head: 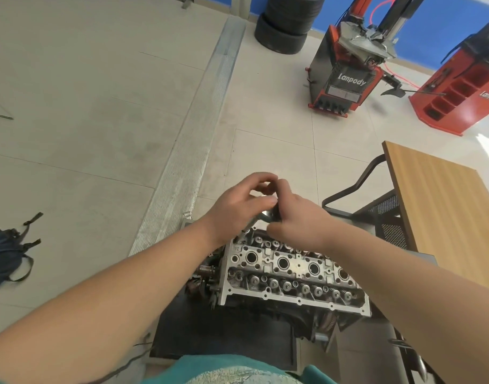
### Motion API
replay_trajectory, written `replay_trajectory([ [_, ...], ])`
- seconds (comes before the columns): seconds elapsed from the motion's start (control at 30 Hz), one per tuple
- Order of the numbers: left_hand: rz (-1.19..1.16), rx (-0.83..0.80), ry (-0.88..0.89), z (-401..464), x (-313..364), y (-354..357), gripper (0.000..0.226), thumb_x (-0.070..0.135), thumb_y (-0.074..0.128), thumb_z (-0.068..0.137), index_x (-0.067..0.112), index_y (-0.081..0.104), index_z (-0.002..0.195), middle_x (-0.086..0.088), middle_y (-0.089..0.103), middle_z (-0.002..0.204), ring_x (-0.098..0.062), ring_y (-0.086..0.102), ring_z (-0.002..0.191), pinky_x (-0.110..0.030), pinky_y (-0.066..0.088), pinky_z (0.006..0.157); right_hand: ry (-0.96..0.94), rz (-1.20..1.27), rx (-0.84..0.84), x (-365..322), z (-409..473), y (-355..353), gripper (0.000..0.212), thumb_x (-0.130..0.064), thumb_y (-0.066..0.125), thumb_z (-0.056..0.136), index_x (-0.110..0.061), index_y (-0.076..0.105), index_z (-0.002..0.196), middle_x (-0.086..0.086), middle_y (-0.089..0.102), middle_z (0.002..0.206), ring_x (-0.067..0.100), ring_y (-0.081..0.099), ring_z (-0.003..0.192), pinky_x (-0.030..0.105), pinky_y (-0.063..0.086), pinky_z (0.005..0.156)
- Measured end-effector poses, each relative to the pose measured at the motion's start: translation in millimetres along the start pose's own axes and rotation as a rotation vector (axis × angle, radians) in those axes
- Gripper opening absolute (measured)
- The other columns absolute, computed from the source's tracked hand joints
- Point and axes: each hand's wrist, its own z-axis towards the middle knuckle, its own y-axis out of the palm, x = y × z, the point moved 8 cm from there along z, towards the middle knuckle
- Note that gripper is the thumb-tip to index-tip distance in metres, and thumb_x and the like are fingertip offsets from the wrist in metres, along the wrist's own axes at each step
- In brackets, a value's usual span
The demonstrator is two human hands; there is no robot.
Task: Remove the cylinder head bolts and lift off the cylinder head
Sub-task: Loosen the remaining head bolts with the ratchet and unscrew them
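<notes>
While raised over cylinder head (290,275), both hands' fingers (261,180) curled round tool (265,217).

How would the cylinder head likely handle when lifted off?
Probably heavy: the cylinder head is a thick, long metal casting. Likely stiff, not floppy. Its oily-looking, uneven top may give poor grip, so both hands seem needed.

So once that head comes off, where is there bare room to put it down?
The wooden table on the right shows a bare top. The floor between the engine and the red machine is open too. It is crowded over the engine's far end, where both hands hold a tool.
</notes>
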Motion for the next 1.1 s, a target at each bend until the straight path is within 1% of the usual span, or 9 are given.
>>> replay_trajectory([
  [0.13,0.217,0.063,-0.038,12.1,1.2,11.7,0.025,0.028,0.056,0.109,0.026,0.068,0.131,-0.004,0.074,0.111,-0.021,0.069,0.108,-0.045,0.054,0.101,-0.01,0.196,-0.037,11.0,-5.1,-4.9,0.053,-0.004,0.062,0.087,-0.02,0.033,0.129,0.003,0.065,0.082,0.002,0.062,0.061,0.021,0.046,0.049],
  [0.23,0.315,0.078,0.004,18.6,7.2,9.0,0.026,0.024,0.051,0.11,0.026,0.074,0.122,0.0,0.076,0.104,-0.014,0.069,0.099,-0.036,0.054,0.094,0.077,0.179,-0.041,28.5,-14.1,-7.1,0.037,-0.016,0.066,0.091,-0.025,0.043,0.118,0.001,0.071,0.087,0.009,0.069,0.058,0.033,0.055,0.053],
  [0.33,0.47,0.04,0.029,21.0,15.0,11.9,0.028,0.02,0.047,0.111,0.026,0.073,0.12,0.003,0.068,0.083,-0.012,0.061,0.078,-0.029,0.048,0.077,0.115,0.085,-0.144,56.6,-38.3,-3.5,0.018,-0.027,0.067,0.091,-0.035,0.054,0.1,-0.005,0.071,0.084,0.006,0.071,0.057,0.019,0.05,0.046],
  [0.43,0.808,-0.089,0.143,21.9,36.5,29.8,0.032,0.004,0.046,0.104,0.022,0.071,0.114,0.011,0.069,0.099,-0.008,0.063,0.094,-0.023,0.049,0.085,0.109,-0.04,-0.174,84.3,-62.6,-9.5,0.01,-0.04,0.066,0.092,-0.04,0.056,0.092,-0.007,0.07,0.077,0.001,0.067,0.054,0.013,0.044,0.043],
  [0.5,1.063,-0.235,0.175,24.1,46.0,48.6,0.031,0.001,0.048,0.096,0.026,0.067,0.097,0.018,0.061,0.091,-0.01,0.059,0.093,-0.029,0.05,0.087,0.116,0.023,-0.182,95.4,-70.5,-10.3,0.012,-0.048,0.068,0.092,-0.038,0.062,0.094,-0.005,0.07,0.073,0.003,0.064,0.048,0.016,0.048,0.044],
  [0.6,1.15,-0.34,0.081,28.7,41.4,55.7,0.019,0.032,0.049,0.093,0.025,0.067,0.091,0.014,0.063,0.079,-0.012,0.06,0.079,-0.036,0.049,0.072,0.061,0.039,-0.175,96.8,-70.4,-9.5,0.014,-0.049,0.068,0.094,-0.036,0.064,0.089,-0.006,0.067,0.066,0.0,0.057,0.042,0.014,0.04,0.039],
  [0.73,1.334,-0.372,0.108,26.2,28.1,56.4,0.061,0.091,0.046,0.078,0.032,0.061,0.078,0.011,0.06,0.066,-0.006,0.055,0.061,-0.031,0.043,0.057,-0.038,-0.075,-0.103,89.3,-60.4,-20.5,0.022,-0.04,0.065,0.094,-0.041,0.056,0.074,-0.008,0.065,0.064,0.001,0.058,0.045,0.014,0.035,0.038],
  [0.87,1.427,-0.188,0.236,21.2,33.6,54.4,0.056,0.088,0.036,0.082,0.035,0.044,0.067,0.015,0.053,0.064,-0.003,0.052,0.061,-0.033,0.049,0.063,-0.103,-0.162,-0.101,82.0,-52.5,-27.0,0.023,-0.029,0.063,0.093,-0.036,0.056,0.072,-0.007,0.064,0.066,0.009,0.06,0.055,0.024,0.041,0.049],
  [1.1,1.406,-0.086,0.335,16.7,37.5,55.7,0.064,0.084,0.032,0.086,0.026,0.057,0.072,0.013,0.049,0.063,-0.017,0.056,0.063,-0.036,0.049,0.064,-0.141,-0.225,-0.155,80.4,-45.0,-31.2,0.017,-0.012,0.057,0.087,-0.028,0.063,0.087,-0.001,0.065,0.074,0.018,0.064,0.063,0.031,0.049,0.051],
])
